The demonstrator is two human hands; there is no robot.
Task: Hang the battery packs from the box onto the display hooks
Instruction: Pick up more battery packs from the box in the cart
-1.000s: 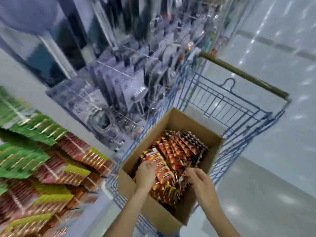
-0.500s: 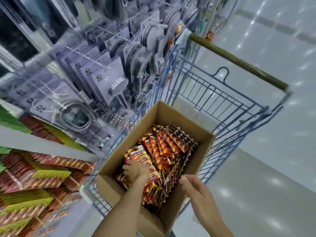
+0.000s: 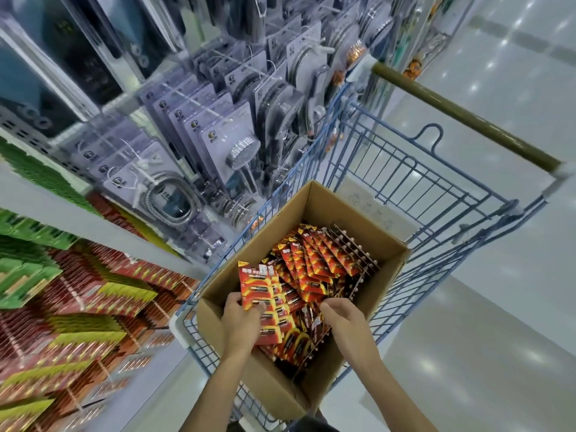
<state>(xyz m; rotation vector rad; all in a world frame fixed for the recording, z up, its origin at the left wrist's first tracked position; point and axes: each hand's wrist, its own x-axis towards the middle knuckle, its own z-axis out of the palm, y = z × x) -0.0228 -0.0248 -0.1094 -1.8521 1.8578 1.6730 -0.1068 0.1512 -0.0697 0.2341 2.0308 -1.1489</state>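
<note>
An open cardboard box [image 3: 352, 210] sits in a blue wire cart and holds several red and orange battery packs [image 3: 314, 260]. My left hand [image 3: 241, 322] grips a small stack of battery packs [image 3: 257, 285] at the box's near left side, tilted up out of the pile. My right hand [image 3: 346, 319] reaches into the box's near right side, its fingers curled down among the packs there; what they hold is hidden. Red and green battery packs on display hooks [image 3: 81, 307] fill the lower left.
The blue wire cart [image 3: 436, 188] with an olive handle [image 3: 461, 113] stands against the display. Packaged shower heads and hoses [image 3: 224, 141] hang above the battery section. Shiny white floor [image 3: 467, 338] lies to the right of the cart.
My left hand has lifted a stack of packs up from the pile. My right hand has moved from the box's edge into the packs. The view has shifted down and closer to the box.
</note>
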